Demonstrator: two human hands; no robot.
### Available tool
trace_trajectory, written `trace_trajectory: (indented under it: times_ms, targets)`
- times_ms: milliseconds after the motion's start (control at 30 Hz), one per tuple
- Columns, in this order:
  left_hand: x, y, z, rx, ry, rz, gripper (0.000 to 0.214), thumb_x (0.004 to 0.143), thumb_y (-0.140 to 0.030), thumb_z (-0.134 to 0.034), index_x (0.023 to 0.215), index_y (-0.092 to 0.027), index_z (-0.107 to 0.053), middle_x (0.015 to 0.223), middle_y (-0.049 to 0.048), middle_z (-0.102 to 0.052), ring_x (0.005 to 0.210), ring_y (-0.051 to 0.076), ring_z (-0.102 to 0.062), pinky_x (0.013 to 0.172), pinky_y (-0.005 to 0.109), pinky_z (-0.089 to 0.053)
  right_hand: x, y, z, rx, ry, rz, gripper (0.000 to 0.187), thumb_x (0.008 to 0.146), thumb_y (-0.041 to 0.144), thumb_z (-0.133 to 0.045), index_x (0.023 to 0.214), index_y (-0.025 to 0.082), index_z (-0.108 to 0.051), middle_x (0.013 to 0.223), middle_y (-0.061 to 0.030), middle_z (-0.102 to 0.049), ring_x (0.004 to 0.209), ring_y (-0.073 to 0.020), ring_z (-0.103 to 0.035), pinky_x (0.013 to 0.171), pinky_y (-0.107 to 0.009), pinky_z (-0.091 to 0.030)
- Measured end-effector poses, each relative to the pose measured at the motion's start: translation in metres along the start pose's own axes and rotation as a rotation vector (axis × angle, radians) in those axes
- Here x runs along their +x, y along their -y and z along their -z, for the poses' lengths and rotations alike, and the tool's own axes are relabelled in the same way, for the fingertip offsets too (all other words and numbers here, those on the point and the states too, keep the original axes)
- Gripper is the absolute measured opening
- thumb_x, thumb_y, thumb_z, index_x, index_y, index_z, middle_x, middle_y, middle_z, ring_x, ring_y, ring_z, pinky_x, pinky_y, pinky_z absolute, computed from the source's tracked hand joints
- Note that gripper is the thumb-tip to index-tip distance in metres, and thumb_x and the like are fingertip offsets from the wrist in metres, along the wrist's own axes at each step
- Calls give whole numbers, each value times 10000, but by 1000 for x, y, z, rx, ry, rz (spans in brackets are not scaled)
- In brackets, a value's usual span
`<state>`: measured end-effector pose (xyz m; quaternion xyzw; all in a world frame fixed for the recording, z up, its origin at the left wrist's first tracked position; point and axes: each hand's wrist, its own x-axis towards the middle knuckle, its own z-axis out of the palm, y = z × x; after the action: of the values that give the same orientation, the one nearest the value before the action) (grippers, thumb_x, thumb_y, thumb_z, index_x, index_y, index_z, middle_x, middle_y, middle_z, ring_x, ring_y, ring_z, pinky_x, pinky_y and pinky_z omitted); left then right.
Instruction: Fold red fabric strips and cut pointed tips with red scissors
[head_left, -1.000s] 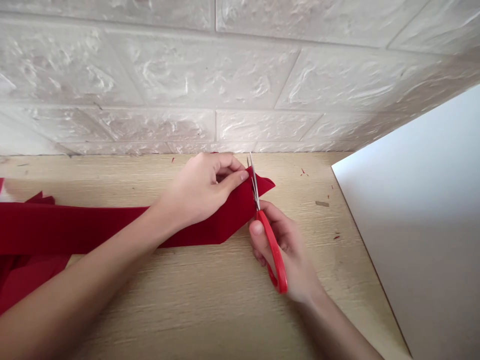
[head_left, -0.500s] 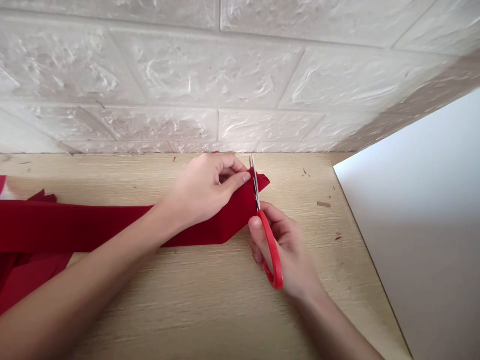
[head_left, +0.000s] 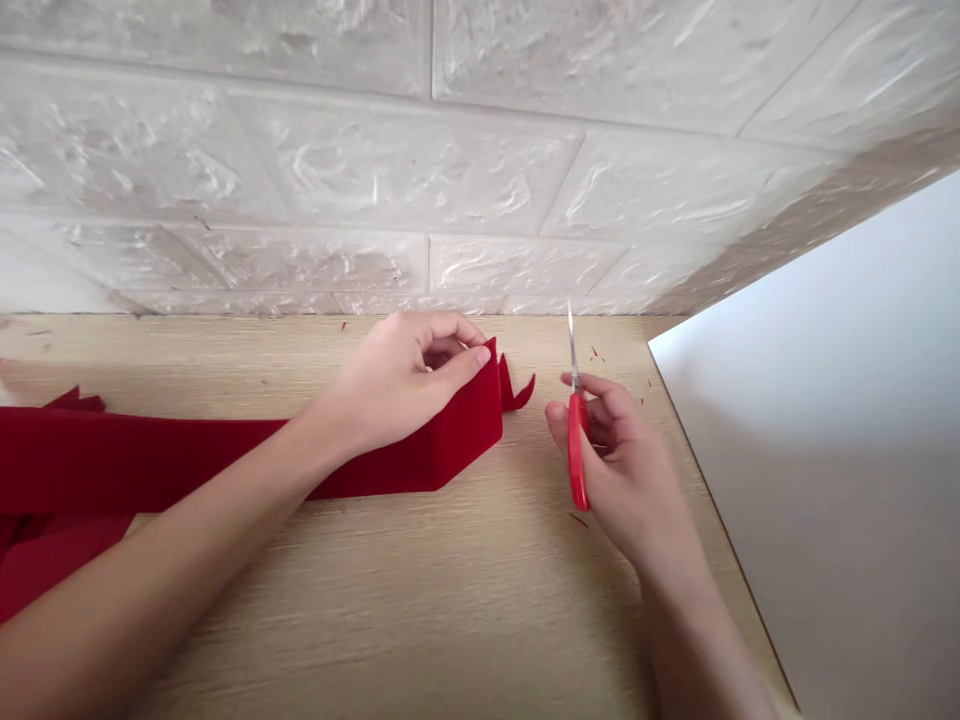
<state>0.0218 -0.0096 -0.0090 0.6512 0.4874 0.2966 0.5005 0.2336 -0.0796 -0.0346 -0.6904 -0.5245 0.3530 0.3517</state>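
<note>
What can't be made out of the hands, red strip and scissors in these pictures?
Head view: the red strip runs off the left edge; the left forearm covers part.
Head view: the left hand hides some of its own fingertips.
Head view: the right hand covers part of the scissors.
Head view: any join between the red tail piece and the strip is too small to tell.

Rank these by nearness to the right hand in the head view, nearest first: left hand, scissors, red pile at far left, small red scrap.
1. Scissors: held in the right hand.
2. Red scrap: just past the end of the red strip.
3. Left hand: farther left, pinching the strip.
4. Red pile: at the picture's left edge.
</note>
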Motion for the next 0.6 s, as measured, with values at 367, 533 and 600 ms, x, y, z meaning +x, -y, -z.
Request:
trace_trajectory:
  times_ms: [367, 533, 600]
  targets:
    - [0, 4, -11, -62, -45, -79, 149, 955, -329, -612, 917, -197, -669, 735, -14, -685, 586, 102, -569, 555, 246, -439, 4, -14, 22, -420, -63, -9, 411, 877, 450, -666, 1212, 212, -642, 898, -86, -738, 773, -251, -656, 660, -374, -465]
    - [-5, 4, -17, 26, -137, -151, 139, 978, -330, -575, 970, -205, -636, 790, -3, -689, 643, 115, -594, 554, 243, -442, -6, 2, 0, 214, 91, 6, 487, 887, 571, -695, 1216, 239, -556, 913, -40, -704, 739, -181, -649, 598, -310, -502]
    - [-8, 2, -20, 104, -184, -227, 115, 988, -305, -551, 970, -209, -611, 792, -4, -677, 659, 116, -593, 568, 245, -445, -11, 11, -11, 347, 129, 5, 501, 870, 567, -730, 1217, 256, -543, 958, -33, -716, 687, -149, -623, 553, -284, -483]
